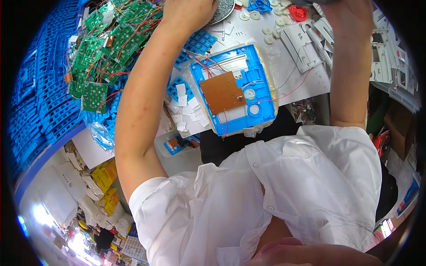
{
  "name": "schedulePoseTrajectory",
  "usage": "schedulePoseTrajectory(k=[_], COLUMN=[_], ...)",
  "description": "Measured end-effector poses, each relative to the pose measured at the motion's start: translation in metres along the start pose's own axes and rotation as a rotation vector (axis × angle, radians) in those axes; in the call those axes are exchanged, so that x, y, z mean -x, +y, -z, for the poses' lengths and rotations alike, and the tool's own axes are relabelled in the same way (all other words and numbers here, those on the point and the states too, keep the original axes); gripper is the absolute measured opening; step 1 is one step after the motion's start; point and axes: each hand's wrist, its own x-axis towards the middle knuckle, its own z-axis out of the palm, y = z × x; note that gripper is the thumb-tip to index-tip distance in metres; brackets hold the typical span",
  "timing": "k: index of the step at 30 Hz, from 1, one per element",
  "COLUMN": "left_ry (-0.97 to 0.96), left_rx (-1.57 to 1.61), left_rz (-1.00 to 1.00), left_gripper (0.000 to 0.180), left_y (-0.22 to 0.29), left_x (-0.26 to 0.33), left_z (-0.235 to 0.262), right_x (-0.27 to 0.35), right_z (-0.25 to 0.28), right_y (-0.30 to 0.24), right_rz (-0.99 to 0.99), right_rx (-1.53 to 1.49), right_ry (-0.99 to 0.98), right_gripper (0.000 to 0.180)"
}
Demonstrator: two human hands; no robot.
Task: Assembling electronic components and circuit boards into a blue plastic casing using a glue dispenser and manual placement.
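A blue plastic casing (237, 124) lies tilted on a plastic-wrapped pad in front of me, its hollow inside facing up. Across its middle rests a brown circuit board (222, 92), with thin red and white wires running out to the sides. Up at the top edge, my left hand (191, 12) is beside a round metal dish (223, 12) of small grey pieces; its fingers are mostly hidden. Also cut off by the top edge is my right hand (348, 9), next to a dark grey object (310, 1) whose kind I cannot make out. Neither hand touches the casing.
Green circuit boards (117, 42) with tangled wires pile up at left, beside stacked blue plastic parts (44, 106). White plastic parts (301, 46), a red wheel-like part (297, 13) and cream discs (255, 15) lie at right. Blue keypads (200, 42) and white paper squares (182, 101) flank the casing.
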Motion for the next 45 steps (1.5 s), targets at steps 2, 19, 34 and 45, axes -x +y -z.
schedulePoseTrajectory(k=[2, 19, 34, 45], left_ry=[0.008, 0.207, 0.273, 0.226], left_rx=[-0.079, 0.390, 0.676, 0.590], left_rz=[-0.012, 0.072, 0.305, 0.240], left_gripper=[0.022, 0.011, 0.011, 0.011], left_y=[-0.004, 0.083, 0.132, 0.125], left_x=[-0.005, 0.106, 0.176, 0.173], left_z=[-0.008, 0.091, 0.094, 0.095], right_x=[-0.006, 0.049, 0.077, 0.081], right_z=[-0.021, -0.040, -0.099, -0.109], right_y=[0.002, -0.009, -0.010, -0.021], right_rz=[-0.088, -0.253, -0.171, -0.294], right_rx=[-0.042, -0.263, -0.622, -0.509], right_ry=[-0.078, 0.003, -0.557, -0.391], right_gripper=[0.032, 0.031, 0.029, 0.028])
